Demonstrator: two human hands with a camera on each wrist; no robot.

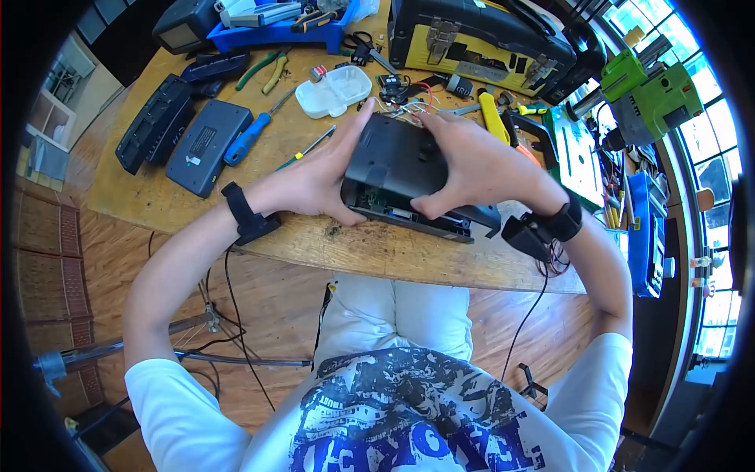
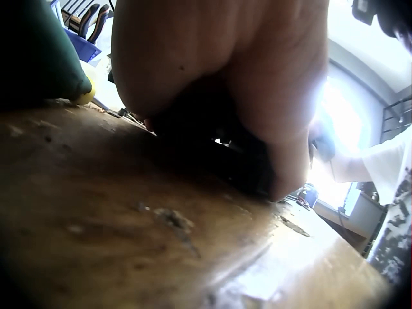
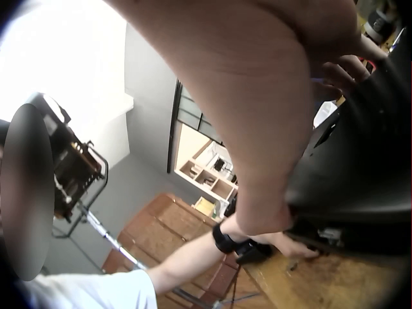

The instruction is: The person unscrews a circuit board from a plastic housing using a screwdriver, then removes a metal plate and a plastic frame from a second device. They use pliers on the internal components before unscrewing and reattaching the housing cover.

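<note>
A black plastic casing (image 1: 397,153) lies near the table's front edge, its front side gaping. Part of a green circuit board (image 1: 377,200) shows in the gap, above the lower shell (image 1: 429,226). On the left side my left hand (image 1: 321,177) grips the casing, thumb at the lower front corner and fingers along the far side. My right hand (image 1: 480,164) spans the upper cover's right side, thumb at its front edge. In the right wrist view the right thumb presses close to the rim of the black cover (image 3: 380,167). The left wrist view shows the casing dark beneath the left hand (image 2: 219,51).
Left of the casing lie a grey box (image 1: 208,145), a blue-handled screwdriver (image 1: 248,140) and a black shell (image 1: 156,123). Behind are a white tray (image 1: 334,90), loose wires and a yellow-black toolbox (image 1: 472,55). A green drill stand (image 1: 649,98) is at right.
</note>
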